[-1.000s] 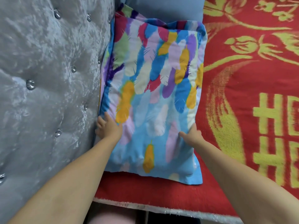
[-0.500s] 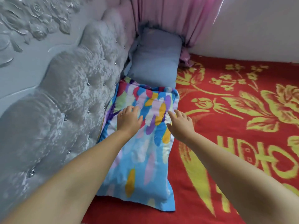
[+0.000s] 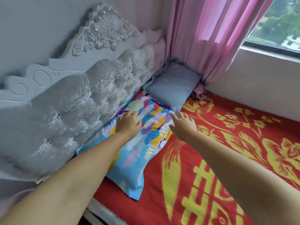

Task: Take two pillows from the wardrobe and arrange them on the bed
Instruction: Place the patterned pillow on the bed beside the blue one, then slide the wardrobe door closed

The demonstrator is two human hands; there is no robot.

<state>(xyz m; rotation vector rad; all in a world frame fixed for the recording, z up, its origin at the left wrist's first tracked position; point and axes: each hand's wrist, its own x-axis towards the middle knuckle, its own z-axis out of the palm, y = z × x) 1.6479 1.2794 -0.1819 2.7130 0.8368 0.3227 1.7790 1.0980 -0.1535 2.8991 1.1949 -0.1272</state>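
Grey pillow (image 3: pixel 173 88) beyond feather pillow (image 3: pixel 142 137); headboard (image 3: pixel 78 101) alongside

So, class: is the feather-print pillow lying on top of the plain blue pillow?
No: the feather-print pillow lies flat on the red blanket, end to end with the blue pillow.

Grey pillow (image 3: pixel 172 91) partly under feather-print pillow (image 3: pixel 138 153)

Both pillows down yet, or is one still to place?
Both lie along the tufted grey headboard: the plain blue-grey pillow in the corner, the multicoloured feather-print pillow beside it. Left hand and right hand rest open on its far end. Likely only final smoothing left.
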